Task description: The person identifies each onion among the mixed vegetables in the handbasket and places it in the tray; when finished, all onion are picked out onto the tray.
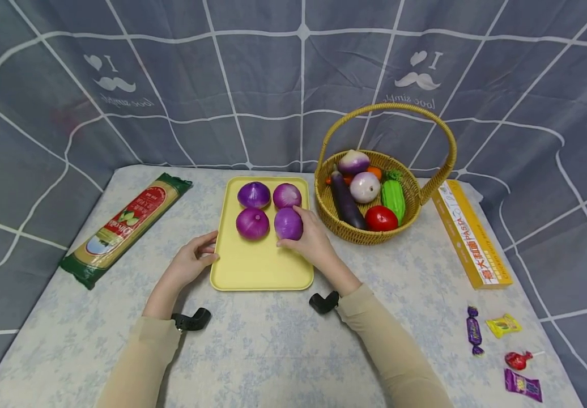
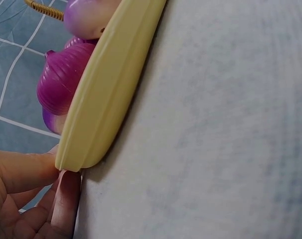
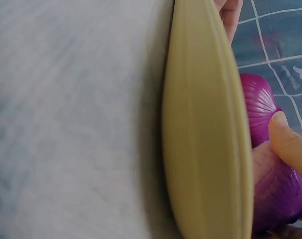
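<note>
On a yellow tray (image 1: 263,266) sit several purple onions in two rows. My right hand (image 1: 311,241) holds the front right onion (image 1: 288,222) with thumb and fingers around it. To its left is a magenta onion (image 1: 252,225); behind are a dark purple onion (image 1: 254,195) and a pinkish purple one (image 1: 286,195). My left hand (image 1: 191,260) holds the left edge of the tray. The left wrist view shows thumb and fingers (image 2: 66,199) at the tray's rim. In the right wrist view, my thumb (image 3: 290,144) presses against the held onion (image 3: 280,194).
A wicker basket (image 1: 344,233) with a tall handle stands right of the tray, holding an eggplant (image 1: 345,201), a tomato (image 1: 381,218) and other vegetables. A pasta box (image 1: 472,235) and several candies lie at the right. A pasta bag (image 1: 127,226) lies left.
</note>
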`<state>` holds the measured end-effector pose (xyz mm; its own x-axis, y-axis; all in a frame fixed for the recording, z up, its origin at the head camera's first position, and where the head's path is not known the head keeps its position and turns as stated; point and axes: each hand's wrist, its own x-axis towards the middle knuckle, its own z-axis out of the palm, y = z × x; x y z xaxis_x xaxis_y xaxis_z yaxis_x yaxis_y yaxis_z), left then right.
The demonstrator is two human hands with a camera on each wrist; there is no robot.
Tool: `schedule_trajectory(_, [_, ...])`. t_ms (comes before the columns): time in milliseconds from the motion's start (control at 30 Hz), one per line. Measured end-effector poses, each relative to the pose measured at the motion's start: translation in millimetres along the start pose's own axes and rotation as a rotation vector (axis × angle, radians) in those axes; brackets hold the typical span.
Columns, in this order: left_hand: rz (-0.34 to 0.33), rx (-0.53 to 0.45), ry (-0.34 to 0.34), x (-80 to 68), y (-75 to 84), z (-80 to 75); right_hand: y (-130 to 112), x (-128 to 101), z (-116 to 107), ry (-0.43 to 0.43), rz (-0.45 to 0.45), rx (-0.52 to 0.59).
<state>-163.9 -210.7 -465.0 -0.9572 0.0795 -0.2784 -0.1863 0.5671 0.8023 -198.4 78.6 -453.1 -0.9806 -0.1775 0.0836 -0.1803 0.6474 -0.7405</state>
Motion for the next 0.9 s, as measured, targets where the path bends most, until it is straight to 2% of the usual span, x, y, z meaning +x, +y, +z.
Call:
schedule_trajectory(300, [-0.014, -0.001, 0.009, -0.3, 0.8, 1.2, -2, -1, 2, -0.029, 0.037, 0.032])
schedule_trajectory(567, [0.0, -0.004, 0.003, 0.2, 0.2, 1.5, -3, -3, 0, -0.05, 0.059, 0.021])
schedule_trajectory(900, [0.001, -0.002, 0.002, 0.7, -0.7, 0.3, -14, -11, -20, -0.056, 0.049, 0.016])
